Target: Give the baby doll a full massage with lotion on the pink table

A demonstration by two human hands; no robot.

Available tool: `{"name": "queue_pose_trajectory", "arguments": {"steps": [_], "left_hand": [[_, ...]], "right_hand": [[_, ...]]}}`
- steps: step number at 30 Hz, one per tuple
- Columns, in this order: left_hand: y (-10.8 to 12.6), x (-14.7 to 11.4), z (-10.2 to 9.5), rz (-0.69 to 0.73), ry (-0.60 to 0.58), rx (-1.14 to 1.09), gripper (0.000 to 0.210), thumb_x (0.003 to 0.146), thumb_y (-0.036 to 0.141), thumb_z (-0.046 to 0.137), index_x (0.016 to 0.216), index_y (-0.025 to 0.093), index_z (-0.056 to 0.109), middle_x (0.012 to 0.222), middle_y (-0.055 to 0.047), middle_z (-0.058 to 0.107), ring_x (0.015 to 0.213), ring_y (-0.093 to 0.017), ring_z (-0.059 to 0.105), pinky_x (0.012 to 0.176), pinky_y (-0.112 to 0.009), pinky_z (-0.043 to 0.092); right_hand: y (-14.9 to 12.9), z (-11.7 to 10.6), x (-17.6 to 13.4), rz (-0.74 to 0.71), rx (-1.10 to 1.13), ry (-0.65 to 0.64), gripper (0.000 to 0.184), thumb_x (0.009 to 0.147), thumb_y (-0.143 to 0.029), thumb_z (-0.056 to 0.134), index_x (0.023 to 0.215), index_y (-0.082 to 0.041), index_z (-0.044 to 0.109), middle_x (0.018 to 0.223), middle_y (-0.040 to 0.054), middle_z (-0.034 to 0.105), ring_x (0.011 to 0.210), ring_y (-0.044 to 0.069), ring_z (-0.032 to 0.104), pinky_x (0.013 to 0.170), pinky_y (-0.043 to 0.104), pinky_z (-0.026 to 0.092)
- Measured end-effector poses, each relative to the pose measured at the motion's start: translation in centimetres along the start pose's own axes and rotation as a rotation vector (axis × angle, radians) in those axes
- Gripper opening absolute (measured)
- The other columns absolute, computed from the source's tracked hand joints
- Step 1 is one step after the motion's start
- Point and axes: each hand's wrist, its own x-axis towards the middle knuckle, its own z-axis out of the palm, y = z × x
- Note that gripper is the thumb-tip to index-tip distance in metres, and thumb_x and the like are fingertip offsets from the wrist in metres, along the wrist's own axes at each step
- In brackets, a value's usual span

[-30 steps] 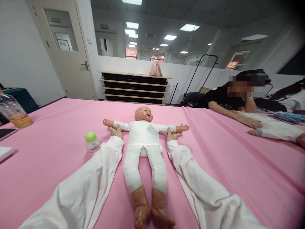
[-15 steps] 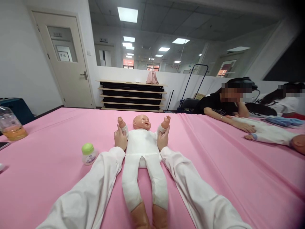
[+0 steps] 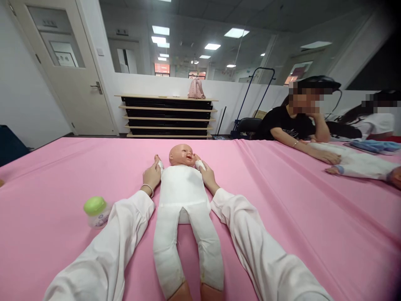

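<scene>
A baby doll [image 3: 183, 186] with a white cloth body lies on its back on the pink sheet [image 3: 260, 234], its head away from me and its feet at the bottom edge. My left hand [image 3: 152, 174] is closed around the doll's arm on the left, and the doll's small hand sticks up past my fingers. On the other side my right hand [image 3: 208, 173] grips the other arm, which is bent in beside the doll's face. Both my hands are partly hidden behind the doll's arms. A jar with a green lid [image 3: 96, 211] stands left of my left sleeve.
To the right, a person in a black top [image 3: 286, 123] rests a hand on a second doll [image 3: 363, 165]. A folded blue cloth [image 3: 376, 146] lies behind that doll. Beyond the table are stacked boards [image 3: 167, 119] with a pink backpack [image 3: 196, 89] on top.
The doll's arm in my right hand has swung inward, so its hand is now close to the face. The other arm has dropped slightly. My view has tilted down and shifted right.
</scene>
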Motion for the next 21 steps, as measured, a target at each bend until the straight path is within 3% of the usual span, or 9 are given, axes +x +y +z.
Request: {"name": "queue_pose_trajectory", "arguments": {"steps": [4, 11, 21], "left_hand": [[-0.1, -0.2, -0.2, 0.002, 0.003, -0.005, 0.047, 0.09, 0.029, 0.023, 0.137, 0.025, 0.033, 0.088, -0.01, 0.068, 0.079, -0.023, 0.063, 0.066, -0.03, 0.039], [-0.3, -0.5, -0.1, -0.008, 0.028, -0.081, 0.049, 0.09, 0.029, 0.024, 0.137, 0.021, 0.031, 0.088, -0.01, 0.068, 0.078, -0.022, 0.063, 0.061, -0.028, 0.039], [-0.7, -0.5, 0.1, 0.005, 0.057, -0.12, 0.049, 0.09, 0.03, 0.024, 0.136, 0.02, 0.034, 0.088, -0.011, 0.067, 0.077, -0.022, 0.063, 0.061, -0.027, 0.04]], "right_hand": [[0.2, 0.0, 0.1, 0.052, -0.052, 0.027, 0.041, 0.077, -0.03, 0.043, 0.116, -0.021, 0.054, 0.114, 0.0047, 0.06, 0.103, 0.022, 0.055, 0.089, 0.034, 0.042], [-0.8, -0.3, -0.8, -0.05, 0.002, 0.014, 0.041, 0.081, -0.037, 0.039, 0.117, -0.023, 0.053, 0.117, 0.0032, 0.059, 0.103, 0.019, 0.055, 0.087, 0.03, 0.043], [-0.8, -0.5, -0.8, -0.06, -0.01, 0.017, 0.041, 0.08, -0.034, 0.04, 0.118, -0.024, 0.053, 0.118, 0.0036, 0.058, 0.105, 0.02, 0.055, 0.088, 0.031, 0.044]]}}
